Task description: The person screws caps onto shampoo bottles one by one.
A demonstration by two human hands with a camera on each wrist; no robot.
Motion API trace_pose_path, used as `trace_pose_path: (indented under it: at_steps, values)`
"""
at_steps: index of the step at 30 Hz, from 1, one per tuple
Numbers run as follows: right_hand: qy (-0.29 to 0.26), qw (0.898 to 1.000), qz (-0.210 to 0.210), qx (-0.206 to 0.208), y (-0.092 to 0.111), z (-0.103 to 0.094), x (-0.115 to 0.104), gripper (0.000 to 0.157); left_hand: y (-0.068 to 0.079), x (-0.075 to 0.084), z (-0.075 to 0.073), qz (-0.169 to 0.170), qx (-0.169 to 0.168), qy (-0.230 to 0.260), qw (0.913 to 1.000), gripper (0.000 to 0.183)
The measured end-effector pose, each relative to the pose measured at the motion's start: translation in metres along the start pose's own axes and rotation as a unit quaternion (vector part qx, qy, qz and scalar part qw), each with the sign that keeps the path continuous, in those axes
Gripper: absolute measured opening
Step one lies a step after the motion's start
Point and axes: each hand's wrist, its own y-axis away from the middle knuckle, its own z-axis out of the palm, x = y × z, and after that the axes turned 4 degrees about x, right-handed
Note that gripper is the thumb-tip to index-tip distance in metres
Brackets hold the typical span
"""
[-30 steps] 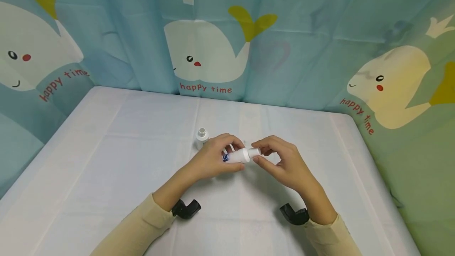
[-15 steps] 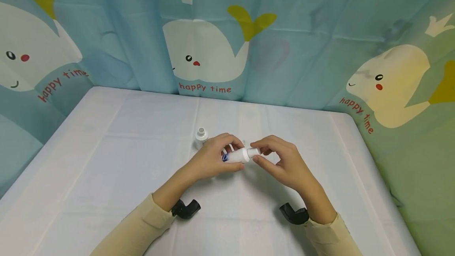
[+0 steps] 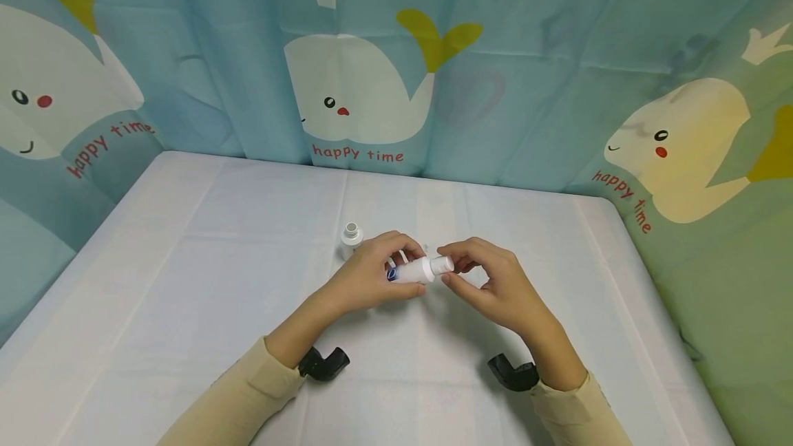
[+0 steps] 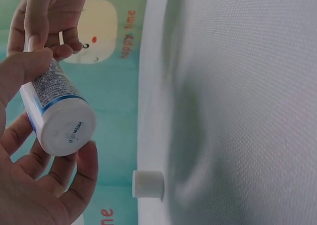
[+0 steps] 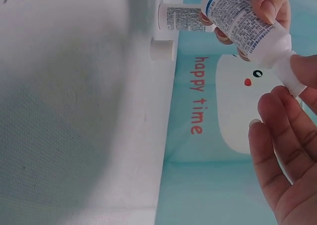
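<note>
My left hand (image 3: pixel 372 270) grips a white bottle (image 3: pixel 411 271) with a blue mark, tilted nearly on its side above the table. Its printed label and round base face the camera in the left wrist view. At the neck end, my right hand (image 3: pixel 492 284) pinches the white cap (image 5: pixel 288 75) between thumb and fingertips; the other right fingers extend loosely. Behind the left hand a second white bottle (image 3: pixel 350 239) stands upright with its mouth uncovered, its lower part partly hidden in the head view. A loose white cap (image 4: pixel 148 184) stands on the table.
A white cloth covers the table (image 3: pixel 235 226). Blue-green curtains (image 3: pixel 526 88) printed with whales hang along its back and sides. Black curved mounts (image 3: pixel 325 365) sit at both wrists, close over the cloth.
The right thumb and fingertips have shifted slightly around the cap. My left hand and both bottles keep nearly the same places.
</note>
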Motion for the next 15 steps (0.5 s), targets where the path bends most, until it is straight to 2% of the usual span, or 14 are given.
trace_pose_path:
  at_steps: [9, 15]
  values:
    - [0.01, 1.0, -0.003, 0.018, -0.0014, 0.0009, 0.0001, 0.035, -0.0003, 0.0011, 0.0, 0.0, 0.001, -0.004, 1.0, 0.036]
    - [0.001, 0.999, -0.023, 0.022, -0.0024, 0.002, -0.0016, 0.032, 0.0, 0.0032, -0.0006, 0.004, 0.002, -0.002, 1.0, 0.037]
